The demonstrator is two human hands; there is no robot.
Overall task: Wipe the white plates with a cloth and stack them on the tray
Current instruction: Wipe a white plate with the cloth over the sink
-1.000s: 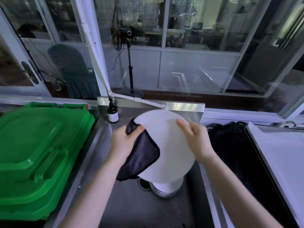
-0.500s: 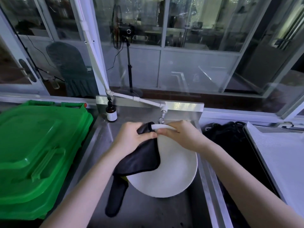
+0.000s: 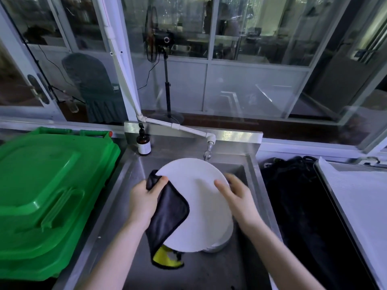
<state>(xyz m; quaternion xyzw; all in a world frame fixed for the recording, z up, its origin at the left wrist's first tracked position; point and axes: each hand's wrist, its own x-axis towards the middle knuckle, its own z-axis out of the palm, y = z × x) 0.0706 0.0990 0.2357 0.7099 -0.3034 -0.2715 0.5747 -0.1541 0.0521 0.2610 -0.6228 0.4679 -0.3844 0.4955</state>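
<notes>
A white plate [image 3: 201,201] is held tilted over the steel sink [image 3: 219,271]. My left hand [image 3: 144,201] grips its left edge through a dark cloth [image 3: 169,216] with a yellow underside, the cloth draped over the plate's lower left. My right hand [image 3: 236,195] holds the plate's right rim, thumb on the face, and looks blurred. Under the plate, a stack of white plates [image 3: 219,239] peeks out in the sink. The metal tray [image 3: 326,185] with a white liner lies at the right.
A green plastic bin lid [image 3: 48,195] fills the left side. A brown pump bottle [image 3: 143,143] stands at the sink's back left corner. A white pipe tap [image 3: 209,143] hangs over the back of the sink. Black fabric [image 3: 293,195] lies between sink and tray.
The plate has been turned from lying nearly flat with both hands at its far rim to facing me tilted; my hands moved apart to its left and right edges.
</notes>
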